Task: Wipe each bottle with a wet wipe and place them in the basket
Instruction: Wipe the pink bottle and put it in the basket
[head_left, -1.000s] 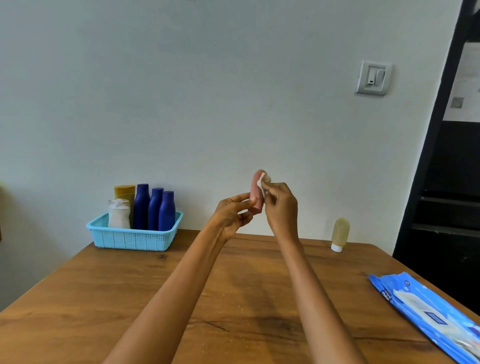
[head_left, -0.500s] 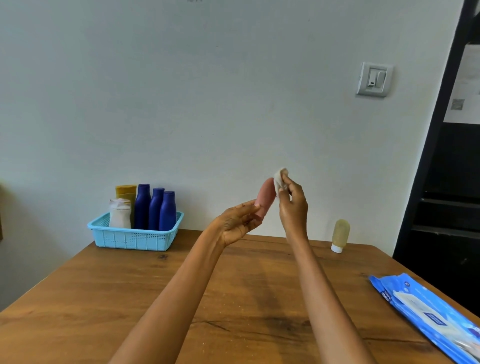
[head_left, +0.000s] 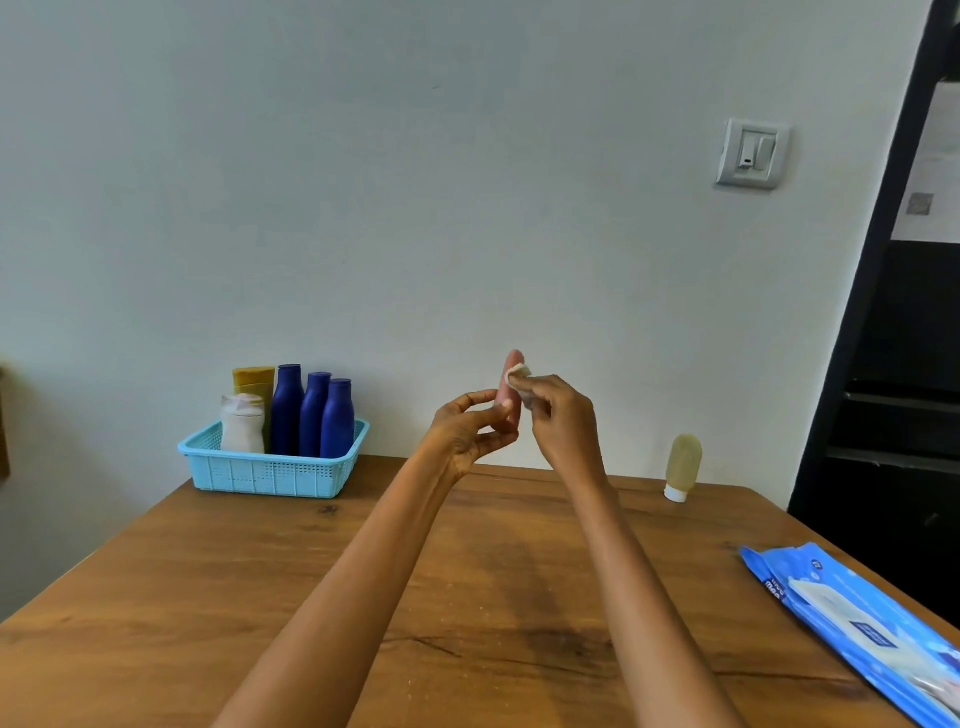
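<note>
My left hand pinches the lower end of a small pink bottle, held upright above the table. My right hand pinches a crumpled white wet wipe and presses it against the bottle's upper side. A light blue basket stands at the table's far left and holds three blue bottles, a yellow tube and a white bottle. A pale yellow bottle stands cap-down at the far right of the table.
A blue pack of wet wipes lies near the right edge of the wooden table. A wall stands right behind the table, with a light switch on it. A dark doorway lies to the right.
The pink bottle went from tilted to upright, and my right hand came back onto its upper side with the wipe after lifting off it.
</note>
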